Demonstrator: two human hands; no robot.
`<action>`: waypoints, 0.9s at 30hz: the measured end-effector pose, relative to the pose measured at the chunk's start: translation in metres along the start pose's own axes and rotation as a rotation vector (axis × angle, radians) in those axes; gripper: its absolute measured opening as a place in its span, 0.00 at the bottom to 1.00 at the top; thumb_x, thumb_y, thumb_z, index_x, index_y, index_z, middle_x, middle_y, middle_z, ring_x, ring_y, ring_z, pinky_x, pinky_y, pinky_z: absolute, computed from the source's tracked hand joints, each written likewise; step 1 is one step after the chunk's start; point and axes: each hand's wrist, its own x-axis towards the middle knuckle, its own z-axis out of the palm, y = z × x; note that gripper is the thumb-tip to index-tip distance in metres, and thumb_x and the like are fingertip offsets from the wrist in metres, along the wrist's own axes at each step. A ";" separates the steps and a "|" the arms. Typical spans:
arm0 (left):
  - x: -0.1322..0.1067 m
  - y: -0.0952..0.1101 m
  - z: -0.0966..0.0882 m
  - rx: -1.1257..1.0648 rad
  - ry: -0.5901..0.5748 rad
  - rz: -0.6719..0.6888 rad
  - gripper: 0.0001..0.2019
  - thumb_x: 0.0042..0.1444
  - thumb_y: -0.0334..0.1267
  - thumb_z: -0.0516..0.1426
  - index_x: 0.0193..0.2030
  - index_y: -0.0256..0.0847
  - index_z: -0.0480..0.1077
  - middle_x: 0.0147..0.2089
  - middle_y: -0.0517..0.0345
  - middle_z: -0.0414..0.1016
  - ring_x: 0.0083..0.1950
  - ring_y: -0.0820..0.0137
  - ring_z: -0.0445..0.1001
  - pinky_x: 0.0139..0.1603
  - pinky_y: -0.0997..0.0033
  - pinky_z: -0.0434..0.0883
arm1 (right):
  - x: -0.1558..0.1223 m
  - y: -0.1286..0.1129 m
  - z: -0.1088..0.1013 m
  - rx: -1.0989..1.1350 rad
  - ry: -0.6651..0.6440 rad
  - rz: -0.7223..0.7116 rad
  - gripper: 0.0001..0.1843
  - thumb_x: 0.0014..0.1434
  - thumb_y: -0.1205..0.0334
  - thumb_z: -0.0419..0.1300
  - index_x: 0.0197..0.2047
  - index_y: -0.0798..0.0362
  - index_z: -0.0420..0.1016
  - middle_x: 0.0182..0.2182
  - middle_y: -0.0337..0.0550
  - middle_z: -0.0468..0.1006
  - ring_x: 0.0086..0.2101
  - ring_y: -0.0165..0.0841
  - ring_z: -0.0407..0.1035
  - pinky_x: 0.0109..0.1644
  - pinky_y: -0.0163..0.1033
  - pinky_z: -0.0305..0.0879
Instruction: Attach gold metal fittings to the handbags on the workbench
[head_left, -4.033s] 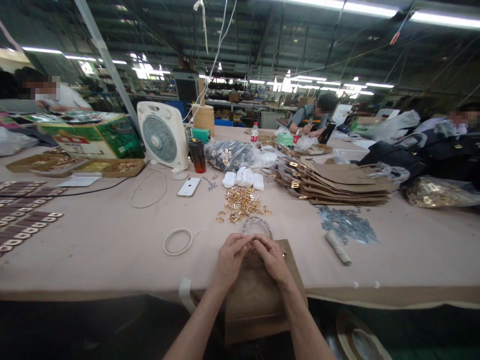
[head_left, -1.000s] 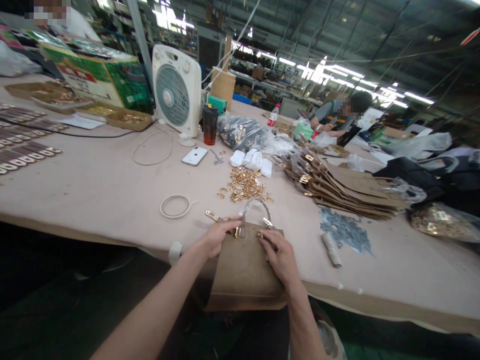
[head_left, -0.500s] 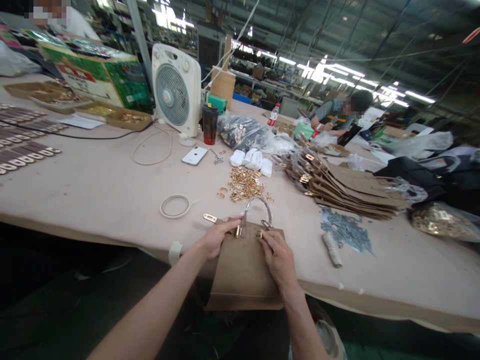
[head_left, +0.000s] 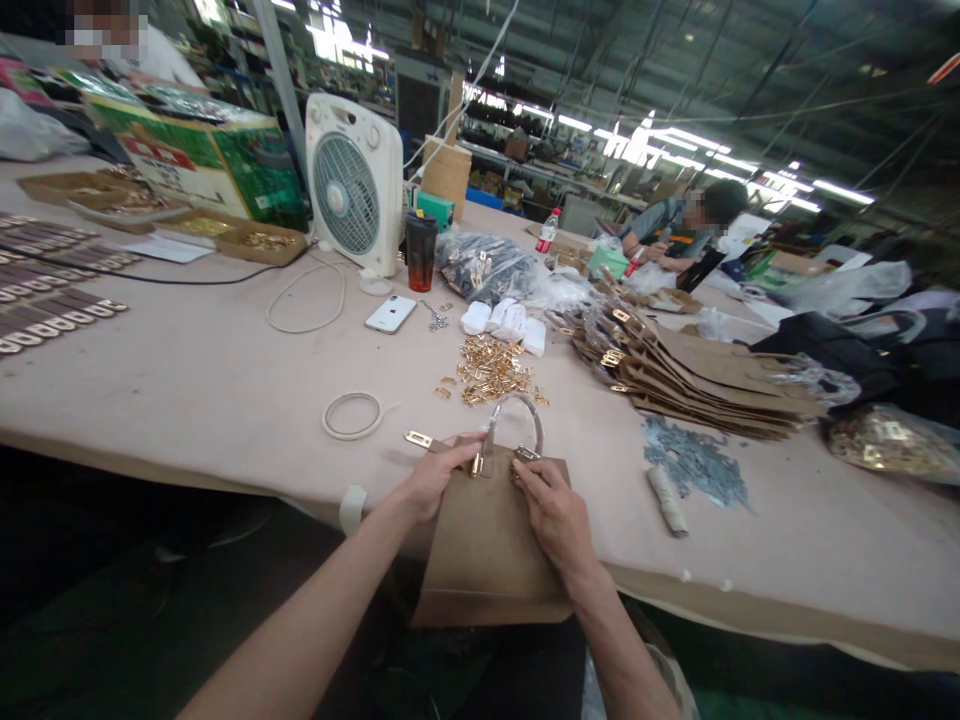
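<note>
A brown handbag [head_left: 495, 550] leans against the table's front edge, its single visible handle [head_left: 517, 400] wrapped in clear plastic. My left hand [head_left: 431, 485] is closed on the bag's upper left edge, thumb in front. Beside that thumb a gold metal fitting [head_left: 476, 463] sits at the handle's left base. A strap with a gold slotted plate [head_left: 418, 438] sticks out to the left. With thumb and fingers pinched, my right hand [head_left: 559, 515] holds a small gold metal fitting [head_left: 516, 468] at the handle's right base. Another metal plate [head_left: 528, 453] shows just above those fingertips.
Beyond the bag lies a pile of gold fittings [head_left: 495, 370]. A tape roll [head_left: 351, 416], a phone [head_left: 391, 314] and a fan [head_left: 352, 185] are further left. To the right are stacked brown bags [head_left: 697, 380], grey scraps [head_left: 694, 465] and a small roll [head_left: 666, 502]. A co-worker [head_left: 675, 235] sits across.
My right fingertips have moved slightly up and left, bringing the small gold fitting closer to the handle's right base. My left hand keeps its hold on the bag.
</note>
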 end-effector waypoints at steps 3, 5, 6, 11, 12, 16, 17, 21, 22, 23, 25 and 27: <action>-0.001 0.000 0.000 0.008 -0.008 0.006 0.22 0.53 0.38 0.69 0.55 0.37 0.76 0.41 0.51 0.85 0.38 0.63 0.83 0.41 0.65 0.78 | 0.002 -0.002 -0.002 -0.038 -0.032 -0.006 0.23 0.72 0.64 0.53 0.65 0.38 0.74 0.49 0.44 0.81 0.41 0.35 0.78 0.37 0.34 0.74; -0.001 -0.001 0.000 0.011 -0.009 0.005 0.22 0.53 0.38 0.69 0.55 0.38 0.76 0.42 0.51 0.85 0.38 0.62 0.83 0.42 0.64 0.78 | 0.004 -0.004 -0.004 -0.074 -0.052 -0.011 0.22 0.72 0.63 0.53 0.65 0.38 0.73 0.49 0.45 0.81 0.39 0.35 0.78 0.35 0.34 0.74; -0.001 -0.001 0.000 0.011 -0.007 0.004 0.23 0.53 0.38 0.69 0.55 0.38 0.76 0.42 0.51 0.85 0.38 0.62 0.83 0.42 0.64 0.78 | 0.005 -0.006 -0.005 -0.090 -0.056 -0.013 0.22 0.72 0.63 0.53 0.65 0.38 0.73 0.49 0.45 0.81 0.38 0.35 0.78 0.34 0.34 0.73; -0.002 -0.001 0.000 0.012 -0.004 0.000 0.23 0.52 0.38 0.69 0.56 0.38 0.76 0.42 0.51 0.85 0.39 0.62 0.83 0.43 0.64 0.79 | 0.006 -0.010 -0.004 -0.120 -0.041 0.010 0.21 0.73 0.63 0.53 0.65 0.39 0.74 0.48 0.45 0.81 0.37 0.34 0.78 0.32 0.34 0.71; -0.002 -0.001 0.000 0.013 -0.003 0.000 0.23 0.52 0.38 0.69 0.56 0.38 0.76 0.42 0.51 0.85 0.39 0.62 0.83 0.43 0.64 0.79 | 0.006 -0.011 -0.004 -0.110 -0.027 0.021 0.21 0.73 0.62 0.53 0.64 0.39 0.75 0.48 0.45 0.81 0.37 0.35 0.78 0.32 0.34 0.71; -0.001 0.000 0.000 0.019 0.011 0.008 0.23 0.53 0.39 0.68 0.56 0.38 0.76 0.43 0.50 0.85 0.39 0.62 0.83 0.43 0.64 0.79 | 0.002 -0.014 0.000 -0.016 0.083 0.061 0.18 0.74 0.60 0.54 0.62 0.40 0.78 0.47 0.45 0.82 0.42 0.36 0.79 0.39 0.35 0.74; -0.001 0.000 0.000 0.020 0.013 0.008 0.23 0.53 0.39 0.68 0.56 0.38 0.76 0.43 0.50 0.85 0.40 0.62 0.83 0.43 0.64 0.79 | 0.001 -0.015 0.001 0.006 0.106 0.068 0.18 0.74 0.59 0.54 0.61 0.40 0.78 0.47 0.45 0.83 0.43 0.36 0.79 0.42 0.36 0.75; -0.001 0.000 0.000 0.022 0.012 0.008 0.23 0.53 0.40 0.68 0.56 0.38 0.76 0.43 0.50 0.85 0.41 0.61 0.83 0.44 0.63 0.79 | -0.002 -0.017 0.003 0.035 0.119 0.075 0.18 0.74 0.58 0.54 0.61 0.41 0.79 0.48 0.47 0.83 0.45 0.37 0.79 0.48 0.39 0.76; -0.001 0.000 0.001 0.021 0.010 0.008 0.23 0.53 0.40 0.68 0.55 0.38 0.76 0.43 0.49 0.85 0.41 0.61 0.83 0.44 0.62 0.79 | -0.002 -0.017 0.003 0.029 0.113 0.070 0.18 0.74 0.59 0.54 0.62 0.41 0.78 0.48 0.47 0.82 0.45 0.38 0.79 0.48 0.39 0.77; -0.001 0.000 0.001 0.019 0.009 0.008 0.23 0.53 0.40 0.68 0.55 0.38 0.76 0.44 0.49 0.85 0.40 0.60 0.83 0.44 0.62 0.79 | -0.002 -0.017 0.004 0.018 0.106 0.061 0.19 0.74 0.60 0.53 0.63 0.42 0.78 0.48 0.48 0.82 0.45 0.38 0.79 0.47 0.39 0.77; -0.002 0.000 0.001 0.015 0.005 0.008 0.23 0.53 0.40 0.68 0.55 0.38 0.76 0.44 0.49 0.85 0.40 0.60 0.83 0.45 0.61 0.79 | -0.003 -0.017 0.005 -0.011 0.094 0.043 0.21 0.74 0.62 0.52 0.64 0.43 0.76 0.49 0.50 0.82 0.46 0.38 0.78 0.45 0.38 0.76; -0.002 0.000 0.001 0.011 0.002 0.013 0.23 0.52 0.41 0.69 0.55 0.37 0.76 0.44 0.49 0.85 0.41 0.60 0.83 0.45 0.62 0.79 | -0.003 -0.016 0.007 -0.037 0.093 0.037 0.21 0.74 0.63 0.52 0.65 0.44 0.76 0.48 0.50 0.81 0.45 0.38 0.78 0.43 0.36 0.76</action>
